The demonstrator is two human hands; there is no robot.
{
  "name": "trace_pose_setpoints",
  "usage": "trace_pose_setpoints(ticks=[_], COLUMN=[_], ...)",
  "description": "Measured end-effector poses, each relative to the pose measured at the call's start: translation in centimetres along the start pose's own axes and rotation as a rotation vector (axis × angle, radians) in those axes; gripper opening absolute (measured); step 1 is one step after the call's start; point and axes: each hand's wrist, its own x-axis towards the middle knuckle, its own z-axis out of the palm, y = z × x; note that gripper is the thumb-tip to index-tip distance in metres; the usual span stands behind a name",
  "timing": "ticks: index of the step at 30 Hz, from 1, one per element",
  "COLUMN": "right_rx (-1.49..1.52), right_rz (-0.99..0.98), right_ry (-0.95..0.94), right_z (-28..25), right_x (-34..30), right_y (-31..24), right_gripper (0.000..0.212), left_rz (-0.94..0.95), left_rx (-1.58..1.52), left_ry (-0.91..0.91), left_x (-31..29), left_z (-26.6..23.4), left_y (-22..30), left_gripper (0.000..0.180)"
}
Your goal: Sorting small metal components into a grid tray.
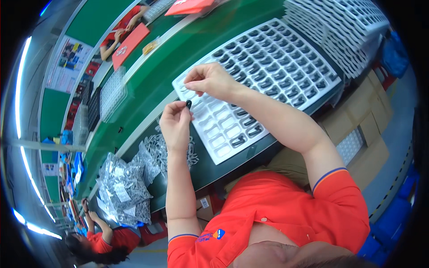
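My left hand (175, 123) pinches a small black plastic piece (188, 105) between thumb and fingertips, just off the near left edge of a white moulded tray (217, 159). Above the tray's far left corner is my right hand (210, 81), its fingers closed together; what they hold, if anything, is too small to make out. Black parts fill most of the tray's pockets, while several pockets close to my hands are bare. Next to my left wrist lies a heap of loose grey, loop-shaped pieces (157, 149), partly hidden by the forearm.
Clear plastic bags of grey parts (123, 190) are piled at the left. A tall stack of white trays (344, 31) stands at the far right, above an open cardboard box (357, 134). Beyond the green conveyor belt (156, 67) a person works; another person (107, 236) is at lower left.
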Motion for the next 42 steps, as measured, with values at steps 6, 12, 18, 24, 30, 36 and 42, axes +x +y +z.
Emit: trace_pose_setpoints(ticks=[6, 12, 18, 24, 30, 36, 42], right_rx=[-0.151, -0.35, -0.45, -0.458, -0.699, -1.235, -1.59], right_rz=[-0.051, -0.063, -0.042, -0.094, -0.307, -0.537, -0.381], right_ry=[-0.033, -0.054, -0.075, -0.079, -0.054, -0.332, -0.477], right_z=[1.2, 1.7, 2.4, 2.4, 2.8, 5.5, 9.6], right_x=[-0.4, -0.4, -0.6, -0.6, -0.8, -1.3, -0.1], right_y=[2.2, 2.4, 2.1, 2.8, 4.5, 5.2, 4.8], right_gripper=[0.006, 0.008, 0.008, 0.011, 0.014, 0.006, 0.014], left_rz=[-0.101, -0.099, -0.089, -0.07, 0.075, 0.192, 0.349], left_rx=[-0.245, -0.292, -0.301, -0.203, 0.368, 1.038, 1.091], left_ry=[0.088, 0.065, 0.05, 0.051, -0.046, 0.136, 0.213], left_x=[1.1, 0.9, 0.5, 0.3, 3.3, 13.1, 14.2], left_z=[-1.4, -1.8, -1.5, -1.7, -4.6, -13.1, -14.0], left_y=[-2.8, -2.9, -2.4, -2.1, -0.9, -6.0, -7.4], left_gripper=[0.015, 0.028, 0.029, 0.02, 0.017, 0.026, 0.019])
